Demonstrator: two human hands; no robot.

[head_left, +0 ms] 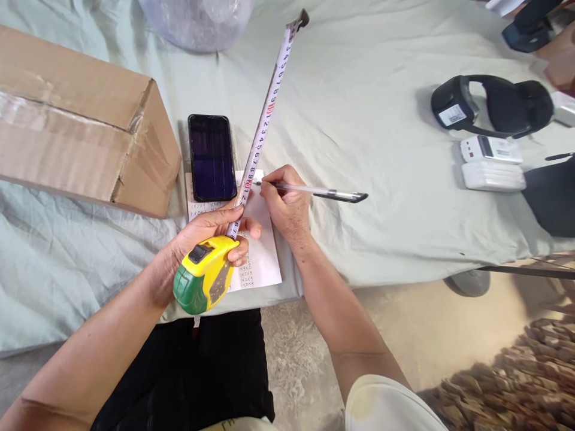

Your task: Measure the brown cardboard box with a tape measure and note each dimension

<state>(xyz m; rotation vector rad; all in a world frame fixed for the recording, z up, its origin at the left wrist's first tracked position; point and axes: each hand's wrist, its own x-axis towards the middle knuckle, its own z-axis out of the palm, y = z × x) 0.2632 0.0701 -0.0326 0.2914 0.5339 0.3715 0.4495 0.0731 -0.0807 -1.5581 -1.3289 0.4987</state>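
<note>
My left hand grips a yellow and green tape measure. Its white blade is pulled out and slants up and away over the table. My right hand pinches a clear pen, with its tip on a white sheet of paper that carries rows of handwritten figures. A black phone, screen dark, lies on the paper's top left corner, just left of the blade.
A taped cardboard box sits at the left on the pale green cloth. A clear plastic bag lies at the far edge. Black headgear and white devices rest at the right. Bare floor lies below the table edge.
</note>
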